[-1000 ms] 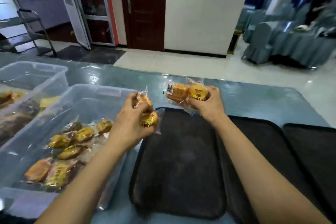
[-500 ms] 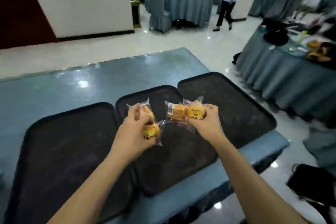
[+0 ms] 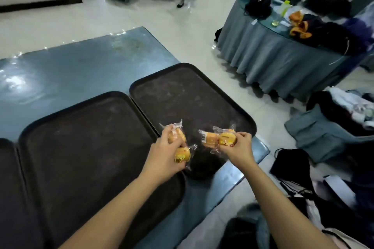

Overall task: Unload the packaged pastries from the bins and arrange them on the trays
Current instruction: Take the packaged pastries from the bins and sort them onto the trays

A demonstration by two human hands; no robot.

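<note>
Left hand [image 3: 164, 155]: grips 2 wrapped pastries [image 3: 180, 147]. Right hand [image 3: 238, 149]: pinches 2 more [image 3: 219, 139]. Held over right tray [image 3: 202, 99], prob. for laying out.

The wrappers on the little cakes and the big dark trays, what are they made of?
Wrappers: thin clear plastic film, probably; shiny, crinkled, and the cakes show through. Trays: likely hard plastic, dark and matte, with scuffed, dusty-looking marks and raised rounded rims.
</note>
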